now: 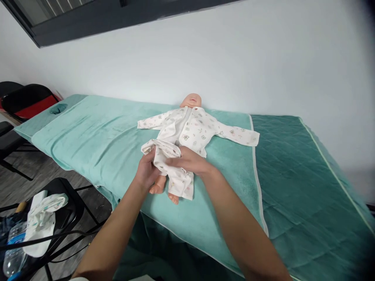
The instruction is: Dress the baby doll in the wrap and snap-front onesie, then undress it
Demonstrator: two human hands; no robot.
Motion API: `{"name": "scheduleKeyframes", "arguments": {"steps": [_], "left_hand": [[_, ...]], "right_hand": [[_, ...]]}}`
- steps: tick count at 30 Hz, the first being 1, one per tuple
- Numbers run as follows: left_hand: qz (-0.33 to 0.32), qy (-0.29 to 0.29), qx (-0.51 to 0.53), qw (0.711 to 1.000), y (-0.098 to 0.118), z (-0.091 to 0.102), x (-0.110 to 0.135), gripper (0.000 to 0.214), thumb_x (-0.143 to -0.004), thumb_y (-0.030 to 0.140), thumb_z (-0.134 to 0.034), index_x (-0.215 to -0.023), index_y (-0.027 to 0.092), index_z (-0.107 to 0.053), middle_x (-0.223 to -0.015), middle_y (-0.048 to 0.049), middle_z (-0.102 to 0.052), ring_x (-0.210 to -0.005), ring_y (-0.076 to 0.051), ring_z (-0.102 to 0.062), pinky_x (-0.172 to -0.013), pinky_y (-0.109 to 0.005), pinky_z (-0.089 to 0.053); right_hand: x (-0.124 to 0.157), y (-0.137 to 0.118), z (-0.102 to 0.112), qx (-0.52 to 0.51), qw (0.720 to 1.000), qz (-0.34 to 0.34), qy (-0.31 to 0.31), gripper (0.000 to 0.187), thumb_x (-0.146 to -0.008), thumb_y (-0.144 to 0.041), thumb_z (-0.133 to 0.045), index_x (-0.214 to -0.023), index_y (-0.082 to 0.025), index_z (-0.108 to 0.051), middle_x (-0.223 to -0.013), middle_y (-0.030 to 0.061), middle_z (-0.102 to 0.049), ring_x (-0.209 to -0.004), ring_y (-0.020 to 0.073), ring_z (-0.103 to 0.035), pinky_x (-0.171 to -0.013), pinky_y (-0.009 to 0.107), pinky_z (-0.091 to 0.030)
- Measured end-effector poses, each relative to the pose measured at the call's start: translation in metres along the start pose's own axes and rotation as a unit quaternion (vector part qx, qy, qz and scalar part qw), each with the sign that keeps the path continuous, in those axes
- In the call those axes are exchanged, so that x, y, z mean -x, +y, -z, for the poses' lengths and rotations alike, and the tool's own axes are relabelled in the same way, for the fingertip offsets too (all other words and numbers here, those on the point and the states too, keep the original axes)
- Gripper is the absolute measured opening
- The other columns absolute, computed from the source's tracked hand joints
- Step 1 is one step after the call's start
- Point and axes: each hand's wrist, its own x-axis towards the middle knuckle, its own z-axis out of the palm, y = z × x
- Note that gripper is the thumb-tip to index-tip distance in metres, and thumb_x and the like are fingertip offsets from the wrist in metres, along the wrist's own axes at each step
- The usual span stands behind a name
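A baby doll [192, 100] lies on its back on the teal-covered table, head toward the wall. It wears a white printed jacket [193, 127] with both sleeves spread out sideways. White printed pants [181, 183] cover one of its legs, and its two bare feet point toward me. My left hand [147, 170] grips the bunched cloth of the pants beside the bare foot on the left. Over the middle of the pants, my right hand [189, 160] has its fingers closed on the same fabric. The doll's upper legs are hidden by cloth and hands.
A teal cover [96, 121] drapes the long table, with a darker quilted sheet [295, 175] at the right. Low on the left, a black chair [66, 195] holds a diaper [43, 218], near a plastic bottle [14, 249]. The wall runs along the far side.
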Motion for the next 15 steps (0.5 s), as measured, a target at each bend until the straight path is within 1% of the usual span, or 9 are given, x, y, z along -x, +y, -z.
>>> {"name": "scheduleKeyframes", "arguments": {"steps": [2, 3, 5, 8, 10, 12, 13, 15], "left_hand": [[0.008, -0.015, -0.019, 1.0, 0.0, 0.002, 0.001, 0.038, -0.075, 0.044, -0.076, -0.099, 0.015, -0.07, -0.093, -0.0083, -0.076, -0.1, -0.028, -0.071, -0.088, -0.038, -0.055], [0.003, -0.029, -0.036, 0.999, 0.001, 0.004, 0.002, 0.04, -0.076, 0.045, -0.076, -0.101, 0.014, -0.07, -0.094, -0.0089, -0.075, -0.099, -0.028, -0.071, -0.088, -0.037, -0.055], [-0.018, -0.052, -0.081, 0.995, 0.006, 0.01, 0.003, 0.043, -0.077, 0.046, -0.076, -0.104, 0.014, -0.07, -0.094, -0.0089, -0.075, -0.096, -0.026, -0.07, -0.086, -0.035, -0.054], [-0.052, -0.071, -0.176, 0.98, 0.023, 0.017, 0.008, 0.046, -0.077, 0.049, -0.078, -0.107, 0.015, -0.07, -0.095, -0.0079, -0.074, -0.088, -0.022, -0.069, -0.077, -0.03, -0.052], [-0.074, -0.075, -0.254, 0.962, 0.037, 0.015, 0.015, 0.049, -0.071, 0.042, -0.083, -0.111, 0.017, -0.069, -0.099, -0.0068, -0.072, -0.088, -0.021, -0.067, -0.075, -0.027, -0.05], [-0.093, -0.068, -0.331, 0.937, 0.047, 0.009, 0.022, 0.057, -0.065, 0.03, -0.088, -0.118, 0.02, -0.067, -0.105, -0.0053, -0.071, -0.093, -0.021, -0.065, -0.078, -0.026, -0.049], [-0.099, -0.064, -0.361, 0.925, 0.05, 0.005, 0.026, 0.061, -0.064, 0.024, -0.088, -0.121, 0.021, -0.066, -0.107, -0.0047, -0.071, -0.096, -0.022, -0.065, -0.08, -0.026, -0.049], [-0.103, -0.059, -0.4, 0.909, 0.051, -0.001, 0.031, 0.063, -0.064, 0.019, -0.086, -0.124, 0.023, -0.065, -0.11, -0.0043, -0.07, -0.102, -0.024, -0.064, -0.086, -0.027, -0.048]], "right_hand": [[0.003, -0.003, 0.003, 0.031, 0.999, -0.025, -0.034, 0.043, -0.072, -0.046, -0.082, -0.108, -0.024, -0.074, -0.103, 0.0017, -0.075, -0.101, 0.0253, -0.068, -0.089, 0.035, -0.051], [0.003, -0.004, 0.003, 0.041, 0.998, -0.032, -0.035, 0.045, -0.07, -0.045, -0.084, -0.109, -0.024, -0.074, -0.105, 0.0016, -0.074, -0.102, 0.0254, -0.067, -0.089, 0.035, -0.051], [0.003, -0.004, 0.002, 0.041, 0.999, -0.032, -0.015, 0.044, -0.074, -0.044, -0.081, -0.111, -0.023, -0.073, -0.107, 0.002, -0.074, -0.105, 0.0249, -0.066, -0.091, 0.036, -0.05], [0.0, -0.003, -0.003, 0.02, 1.0, -0.014, 0.009, 0.033, -0.082, -0.039, -0.071, -0.109, -0.02, -0.073, -0.104, 0.0027, -0.074, -0.102, 0.0241, -0.067, -0.09, 0.036, -0.05], [-0.001, -0.002, -0.006, 0.02, 1.0, -0.003, 0.024, 0.029, -0.085, -0.037, -0.067, -0.107, -0.019, -0.073, -0.102, 0.0035, -0.074, -0.101, 0.0247, -0.067, -0.089, 0.036, -0.05], [-0.002, -0.001, -0.007, 0.015, 0.999, -0.002, 0.045, 0.029, -0.085, -0.037, -0.067, -0.107, -0.019, -0.073, -0.104, 0.0041, -0.074, -0.103, 0.0254, -0.066, -0.088, 0.036, -0.051], [-0.002, 0.0, -0.007, 0.001, 0.999, -0.005, 0.052, 0.029, -0.084, -0.036, -0.068, -0.107, -0.019, -0.073, -0.105, 0.0041, -0.074, -0.104, 0.0254, -0.066, -0.089, 0.036, -0.051], [-0.001, 0.0, -0.006, -0.04, 0.998, -0.02, 0.049, 0.029, -0.081, -0.033, -0.069, -0.106, -0.019, -0.073, -0.106, 0.0039, -0.074, -0.102, 0.0246, -0.067, -0.089, 0.036, -0.051]]}}
